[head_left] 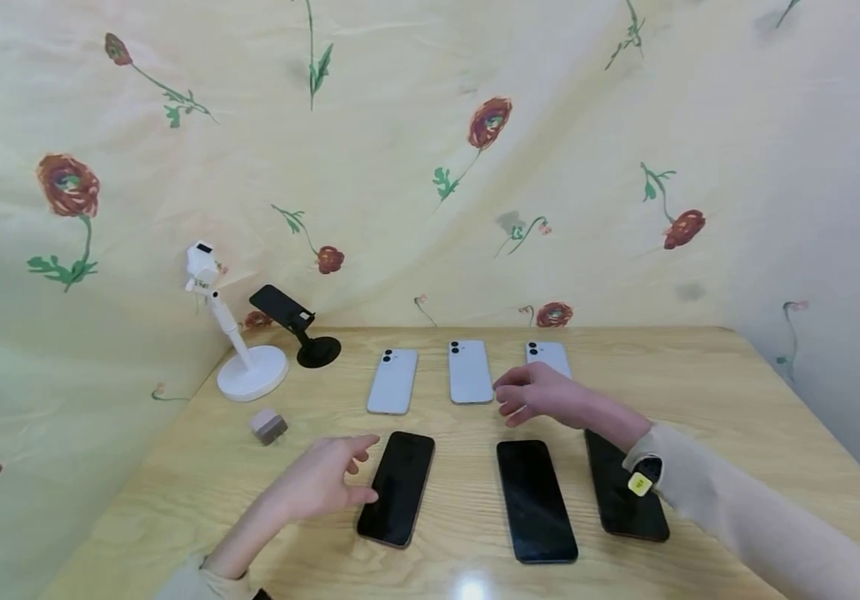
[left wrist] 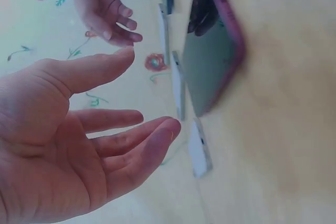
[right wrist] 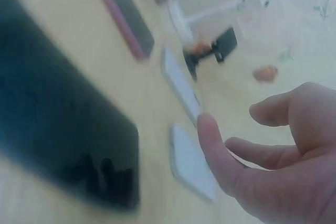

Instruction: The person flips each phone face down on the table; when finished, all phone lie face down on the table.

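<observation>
Hands apart — left near dark phone edge — gap rightward.

Block: on tabletop. Behind block: stand. Behind-right: second stand. Right-rear of block: three phones. Right-front: three further phones.

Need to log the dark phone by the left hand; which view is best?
The head view: the dark phone by the left hand shows almost whole, screen up. Left wrist shows it at a slant, cropped at the top; right wrist shows it blurred, also cropped.
</observation>
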The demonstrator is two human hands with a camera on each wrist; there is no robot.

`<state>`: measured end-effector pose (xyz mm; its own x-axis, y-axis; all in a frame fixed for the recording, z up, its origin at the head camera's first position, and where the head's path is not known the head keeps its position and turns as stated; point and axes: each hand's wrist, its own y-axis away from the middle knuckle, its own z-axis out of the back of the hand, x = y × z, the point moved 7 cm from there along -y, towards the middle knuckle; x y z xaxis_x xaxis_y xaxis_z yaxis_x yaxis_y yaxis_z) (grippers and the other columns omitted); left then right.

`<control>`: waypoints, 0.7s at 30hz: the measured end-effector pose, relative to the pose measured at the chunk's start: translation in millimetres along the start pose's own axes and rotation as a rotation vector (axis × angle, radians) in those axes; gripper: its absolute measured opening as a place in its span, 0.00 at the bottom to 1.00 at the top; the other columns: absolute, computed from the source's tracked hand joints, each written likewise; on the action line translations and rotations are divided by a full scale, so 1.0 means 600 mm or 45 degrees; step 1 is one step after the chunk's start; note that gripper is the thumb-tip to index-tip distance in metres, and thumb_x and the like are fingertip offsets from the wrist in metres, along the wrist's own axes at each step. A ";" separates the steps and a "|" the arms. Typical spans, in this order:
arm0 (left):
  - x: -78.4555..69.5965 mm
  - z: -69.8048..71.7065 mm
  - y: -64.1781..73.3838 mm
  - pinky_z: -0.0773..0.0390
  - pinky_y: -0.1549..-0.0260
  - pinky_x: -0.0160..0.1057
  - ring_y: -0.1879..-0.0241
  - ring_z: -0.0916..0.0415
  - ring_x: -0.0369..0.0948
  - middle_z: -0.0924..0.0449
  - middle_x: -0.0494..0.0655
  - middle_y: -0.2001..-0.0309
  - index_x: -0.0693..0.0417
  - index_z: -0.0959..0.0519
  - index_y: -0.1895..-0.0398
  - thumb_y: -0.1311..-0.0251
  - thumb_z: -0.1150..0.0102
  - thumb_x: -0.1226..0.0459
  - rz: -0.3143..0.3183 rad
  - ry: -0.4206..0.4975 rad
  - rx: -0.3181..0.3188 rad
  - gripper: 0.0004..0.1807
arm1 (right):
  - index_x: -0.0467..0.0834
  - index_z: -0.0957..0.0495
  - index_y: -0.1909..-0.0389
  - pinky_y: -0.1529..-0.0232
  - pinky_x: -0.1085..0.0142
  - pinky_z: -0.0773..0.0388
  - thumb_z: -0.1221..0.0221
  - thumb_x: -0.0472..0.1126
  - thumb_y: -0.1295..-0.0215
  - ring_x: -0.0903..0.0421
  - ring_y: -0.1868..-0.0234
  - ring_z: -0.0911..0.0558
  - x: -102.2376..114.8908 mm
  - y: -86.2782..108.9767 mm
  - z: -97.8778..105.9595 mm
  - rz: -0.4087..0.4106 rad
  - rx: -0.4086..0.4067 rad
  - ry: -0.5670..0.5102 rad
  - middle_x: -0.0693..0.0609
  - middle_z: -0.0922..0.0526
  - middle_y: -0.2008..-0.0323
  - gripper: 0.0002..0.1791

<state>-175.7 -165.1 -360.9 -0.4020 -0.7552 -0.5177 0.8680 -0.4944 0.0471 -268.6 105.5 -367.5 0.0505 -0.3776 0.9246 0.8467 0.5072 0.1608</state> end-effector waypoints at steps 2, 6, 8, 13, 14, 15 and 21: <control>0.007 -0.006 0.015 0.20 0.60 0.50 0.57 0.19 0.51 0.20 0.60 0.50 0.68 0.29 0.34 0.48 0.24 0.63 -0.021 -0.015 -0.010 0.39 | 0.19 0.38 0.35 0.53 0.55 0.19 0.49 0.35 0.24 0.36 0.46 0.21 -0.002 -0.008 -0.026 -0.059 0.067 -0.111 0.25 0.27 0.44 0.27; 0.018 -0.021 0.032 0.22 0.58 0.52 0.54 0.22 0.51 0.24 0.58 0.47 0.65 0.31 0.31 0.51 0.22 0.62 -0.036 -0.044 -0.020 0.44 | 0.19 0.40 0.35 0.51 0.55 0.20 0.48 0.33 0.26 0.37 0.44 0.23 -0.009 -0.021 -0.077 -0.150 0.146 -0.294 0.27 0.27 0.44 0.27; 0.018 -0.029 0.032 0.23 0.55 0.54 0.52 0.24 0.51 0.25 0.57 0.47 0.65 0.32 0.30 0.52 0.22 0.62 -0.048 -0.059 -0.010 0.46 | 0.19 0.41 0.34 0.51 0.55 0.20 0.47 0.32 0.27 0.38 0.44 0.22 -0.014 -0.022 -0.096 -0.196 0.157 -0.375 0.28 0.26 0.45 0.27; 0.019 -0.052 0.031 0.25 0.49 0.56 0.45 0.28 0.54 0.27 0.57 0.43 0.65 0.33 0.29 0.56 0.19 0.60 -0.050 -0.095 0.034 0.50 | 0.20 0.40 0.36 0.52 0.55 0.19 0.47 0.29 0.29 0.43 0.51 0.19 -0.022 -0.027 -0.137 -0.285 0.167 -0.500 0.30 0.23 0.50 0.26; 0.020 -0.055 0.031 0.26 0.49 0.57 0.44 0.29 0.55 0.28 0.57 0.42 0.65 0.34 0.29 0.57 0.18 0.60 -0.043 -0.099 0.040 0.51 | 0.20 0.40 0.36 0.52 0.55 0.19 0.47 0.29 0.29 0.43 0.52 0.19 -0.022 -0.028 -0.143 -0.293 0.176 -0.509 0.30 0.23 0.51 0.26; 0.021 -0.058 0.031 0.26 0.48 0.57 0.42 0.30 0.56 0.29 0.58 0.41 0.64 0.34 0.29 0.58 0.18 0.60 -0.032 -0.095 0.043 0.51 | 0.20 0.40 0.36 0.53 0.55 0.19 0.47 0.28 0.29 0.44 0.53 0.19 -0.022 -0.028 -0.149 -0.298 0.184 -0.507 0.30 0.22 0.52 0.25; 0.021 -0.068 0.031 0.27 0.47 0.58 0.41 0.33 0.59 0.30 0.59 0.39 0.65 0.33 0.30 0.61 0.18 0.63 -0.019 -0.115 0.017 0.52 | 0.20 0.39 0.36 0.52 0.56 0.19 0.44 0.23 0.36 0.49 0.59 0.18 -0.022 -0.033 -0.170 -0.222 0.236 -0.384 0.36 0.22 0.58 0.28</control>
<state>-152.6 -166.4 -401.3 -0.4397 -0.7832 -0.4396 0.8581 -0.5108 0.0518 -231.9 21.6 -417.7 -0.2671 -0.2400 0.9333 0.7173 0.5972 0.3589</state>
